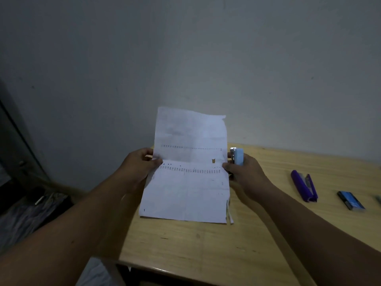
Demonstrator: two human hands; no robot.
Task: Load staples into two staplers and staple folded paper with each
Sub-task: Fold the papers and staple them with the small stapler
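I see the left hand (138, 165) pinching the paper (188, 168) at its left edge, sheet held up over the bench (206, 244). Right hand (245, 172) grips the right edge plus a light blue stapler (238, 156). Purple stapler (304, 185) lies right of that hand, staple box (350, 200) further right.

Purple stapler (303, 186), light-blue stapler (239, 156)

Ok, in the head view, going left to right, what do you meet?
Left hand → creased white printed paper → right hand gripping a light blue stapler → purple stapler on the wooden table → small blue staple box.
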